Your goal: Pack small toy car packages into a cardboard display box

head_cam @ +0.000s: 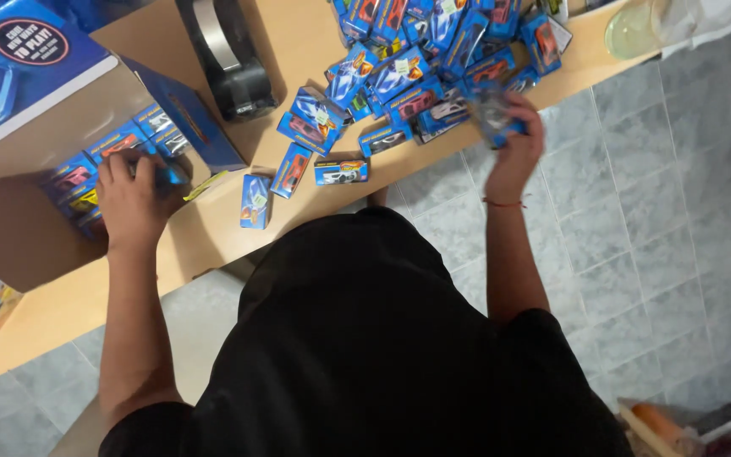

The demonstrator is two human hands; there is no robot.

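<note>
Nearest the camera, the person's black shirt [365, 338] fills the lower middle of the view, with grey floor tiles [662, 211] open on the right side and a strip of them lower left. The wooden table [69, 305] runs diagonally from lower left to upper right; its near edge is bare along the left stretch, leaving free room between the body and the boxes.

The left hand [133, 199] rests, fingers curled down, inside the open cardboard carton [10, 220], pressing on a small blue toy-car box [167, 175] among others already lined up there. The carton's blue flap [188, 118] stands just right of that hand, between it and the loose pile.

A few single boxes lie apart near the table edge: one [255, 201] closest, another [341, 172] beside it. Beyond them spreads the heap of small blue boxes [416, 68], overlapping and tilted every way, each showing a little car picture in red, white or silver. The right hand [513, 140] is at the heap's near right edge, pinching one blurred blue box [492, 114].

Farther back sit a black tape dispenser [230, 59] and a pale green dish [632, 30].
</note>
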